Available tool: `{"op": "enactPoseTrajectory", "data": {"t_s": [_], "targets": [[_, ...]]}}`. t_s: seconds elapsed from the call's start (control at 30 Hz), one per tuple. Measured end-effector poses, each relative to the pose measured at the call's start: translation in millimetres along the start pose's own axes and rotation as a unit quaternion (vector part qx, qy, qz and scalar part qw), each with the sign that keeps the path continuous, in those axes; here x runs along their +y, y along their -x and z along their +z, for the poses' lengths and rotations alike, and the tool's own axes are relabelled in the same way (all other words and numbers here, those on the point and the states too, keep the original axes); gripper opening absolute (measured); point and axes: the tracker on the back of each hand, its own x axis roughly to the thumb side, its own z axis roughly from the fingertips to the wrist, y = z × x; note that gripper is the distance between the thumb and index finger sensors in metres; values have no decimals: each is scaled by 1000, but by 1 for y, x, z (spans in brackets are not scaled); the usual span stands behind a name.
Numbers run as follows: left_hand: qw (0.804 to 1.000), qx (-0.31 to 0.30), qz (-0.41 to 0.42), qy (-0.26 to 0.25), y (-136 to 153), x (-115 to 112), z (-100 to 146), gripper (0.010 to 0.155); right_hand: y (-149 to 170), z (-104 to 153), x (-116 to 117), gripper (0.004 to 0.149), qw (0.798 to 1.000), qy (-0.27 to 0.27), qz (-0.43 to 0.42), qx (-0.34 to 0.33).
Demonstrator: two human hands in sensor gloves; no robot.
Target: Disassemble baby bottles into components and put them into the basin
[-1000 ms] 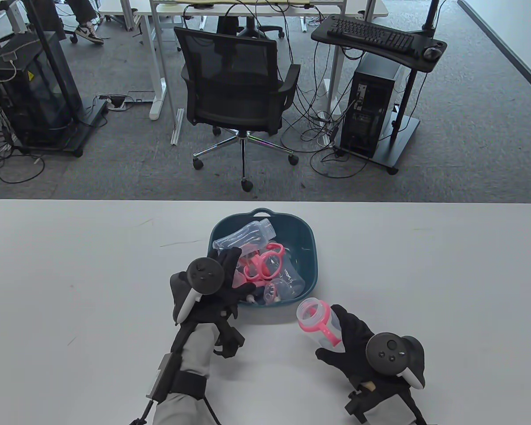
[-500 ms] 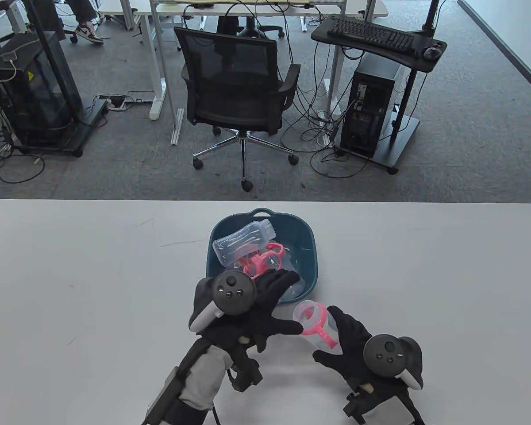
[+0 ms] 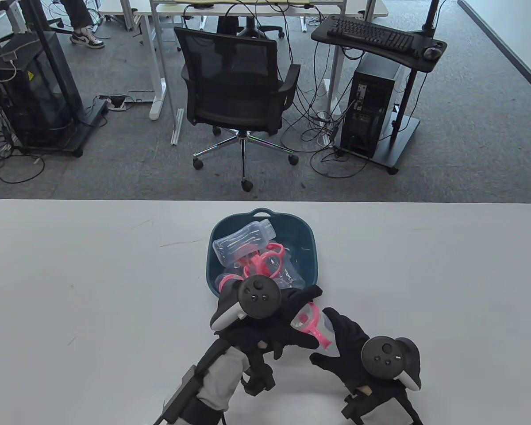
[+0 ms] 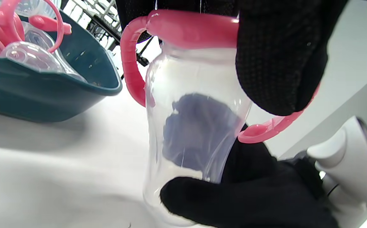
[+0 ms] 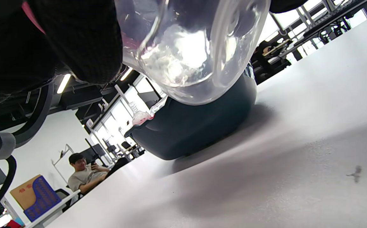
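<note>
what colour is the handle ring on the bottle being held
Pink handle ring, on a clear bottle; it shows best in the left wrist view.

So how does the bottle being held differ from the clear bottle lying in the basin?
The held bottle still wears its pink handle ring; the bottle in the basin is bare, with no ring on it. The held one is off the table, gripped by the right hand with the left hand on its top; the other lies on its side in the basin, untouched. Both are clear plastic and appear empty.

An office. Grey carpet carries a black mesh swivel chair [image 3: 234, 84], white desks, and a tower computer [image 3: 371, 106] under a keyboard [image 3: 371, 34] stand. Cables trail across the floor.
</note>
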Motion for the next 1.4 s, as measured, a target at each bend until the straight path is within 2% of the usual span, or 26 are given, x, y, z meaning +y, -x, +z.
{"op": "enactPoseTrajectory", "data": {"t_s": [0.13, 0.23, 0.33, 0.47, 0.63, 0.77, 1.1, 1.23, 1.4], "targets": [[1000, -1, 25, -5, 1, 17, 6, 85, 2, 0, -4, 93, 1000, 10, -3, 12], [998, -2, 57, -34, 5, 36, 12, 84, 9, 1, -7, 94, 999, 18, 15, 24], [994, 19, 65, -87, 14, 56, 19, 84, 15, 3, -11, 93, 999, 28, 9, 37], [983, 79, 47, -159, 32, 77, 25, 84, 17, 3, -14, 93, 999, 34, 9, 41], [967, 162, -32, -194, 55, 86, 20, 83, 16, 2, -12, 93, 999, 28, 15, 39], [955, 217, -90, -183, 71, 82, 5, 83, 16, 2, -12, 93, 999, 25, 15, 38], [946, 287, -111, -105, 97, 63, -36, 82, 16, 2, -13, 93, 999, 26, 16, 39], [945, 290, -113, -102, 103, 60, -40, 81, 16, 2, -12, 93, 999, 22, 17, 40], [952, 263, -97, -122, 102, 63, -32, 81, 17, 2, -12, 93, 999, 19, 20, 44]]}}
